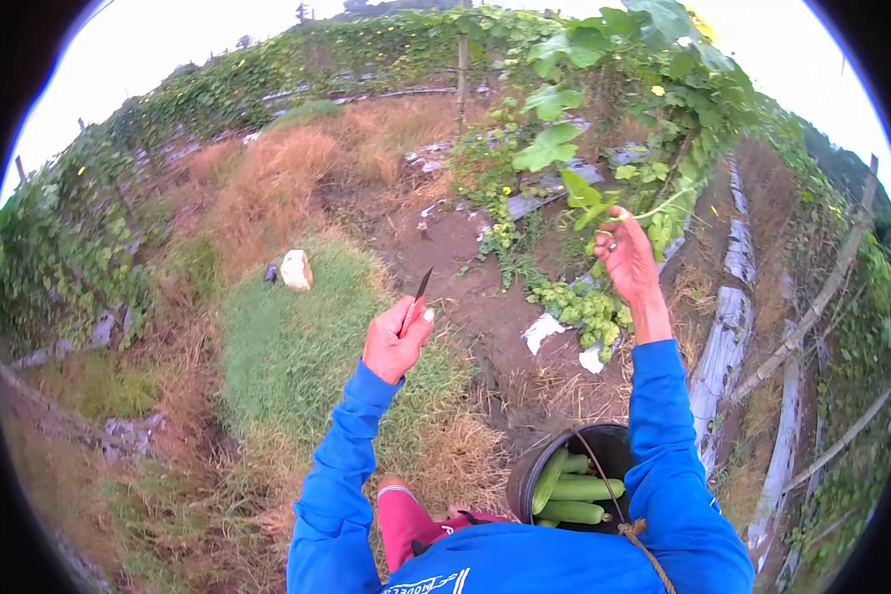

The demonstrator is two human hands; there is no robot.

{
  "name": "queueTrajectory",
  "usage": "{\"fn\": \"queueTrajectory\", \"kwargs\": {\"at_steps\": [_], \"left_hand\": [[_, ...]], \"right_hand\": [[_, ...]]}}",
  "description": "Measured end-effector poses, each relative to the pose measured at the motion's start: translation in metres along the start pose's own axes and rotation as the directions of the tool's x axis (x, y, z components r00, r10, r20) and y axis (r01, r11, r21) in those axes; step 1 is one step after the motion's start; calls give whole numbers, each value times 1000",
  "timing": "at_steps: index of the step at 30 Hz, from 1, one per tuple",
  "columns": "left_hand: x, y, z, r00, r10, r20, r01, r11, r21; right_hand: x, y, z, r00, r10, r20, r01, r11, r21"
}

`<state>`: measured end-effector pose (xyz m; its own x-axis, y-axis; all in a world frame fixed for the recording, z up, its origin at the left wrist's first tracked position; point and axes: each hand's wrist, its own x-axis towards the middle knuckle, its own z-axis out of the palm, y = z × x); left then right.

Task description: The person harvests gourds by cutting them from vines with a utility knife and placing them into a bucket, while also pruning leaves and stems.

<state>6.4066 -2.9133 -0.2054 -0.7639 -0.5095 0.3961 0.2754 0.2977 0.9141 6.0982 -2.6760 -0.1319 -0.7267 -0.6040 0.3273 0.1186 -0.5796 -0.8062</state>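
Observation:
In my left hand [396, 340] is a small knife [422, 287] with a reddish handle and a dark blade pointing up; the fingers are wrapped round the handle. My right hand [626, 255] is raised at the right and pinches a thin green vine stem [668, 205] between thumb and fingertips. Leaves [584, 193] of that vine hang just beside the fingers. Below my right arm, a dark bucket [521, 473] with a thin curved handle contains several long green gourds [582, 488].
A leafy trellis [703, 109] with yellow flowers rises at the right. Grey plastic mulch strips [733, 327] run along the rows, and wooden poles [812, 317] lean there. A grass mound [297, 346] lies at left, with a whitish object [296, 269] on it. Bare soil [431, 243] stretches ahead.

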Motion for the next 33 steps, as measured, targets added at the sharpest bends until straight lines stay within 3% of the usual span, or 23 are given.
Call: {"fn": "queueTrajectory", "kwargs": {"at_steps": [3,5,9,12,13,15,17,19,25,27,29,32,33], "left_hand": [[63,21,23,999,40,35,-36,994,-105],[104,45,36,985,173,13,-168,968,-187],[169,104,58,938,338,84,-304,912,-275],[198,144,75,827,545,138,-466,802,-374],[203,153,77,810,570,141,-480,781,-398],[212,175,78,773,559,301,-365,779,-510],[214,196,79,756,587,290,-358,741,-568],[218,217,76,742,630,229,-482,738,-472],[237,252,81,645,762,45,-653,581,-486],[248,264,72,783,621,40,-523,691,-499],[254,276,60,835,549,16,-421,659,-624],[270,317,42,838,544,-39,-489,718,-495],[279,336,35,846,533,8,-465,745,-478]], "right_hand": [[-2,-14,45,999,-25,26,25,999,-21],[-4,-31,77,989,-34,147,44,997,-62],[-2,-82,142,979,-122,164,149,974,-170],[8,-125,203,957,-190,220,262,892,-369],[14,-141,216,952,-215,219,287,875,-389],[32,-176,240,947,-210,243,304,830,-468],[40,-198,258,938,-245,243,337,805,-488],[46,-216,274,957,-223,185,289,789,-542],[33,-245,308,947,-166,275,301,759,-577],[5,-257,319,954,-152,259,297,616,-730],[-28,-275,308,944,-174,281,331,486,-809],[-81,-326,303,905,-304,296,374,243,-895],[-91,-345,301,866,-428,260,357,164,-920]]}}
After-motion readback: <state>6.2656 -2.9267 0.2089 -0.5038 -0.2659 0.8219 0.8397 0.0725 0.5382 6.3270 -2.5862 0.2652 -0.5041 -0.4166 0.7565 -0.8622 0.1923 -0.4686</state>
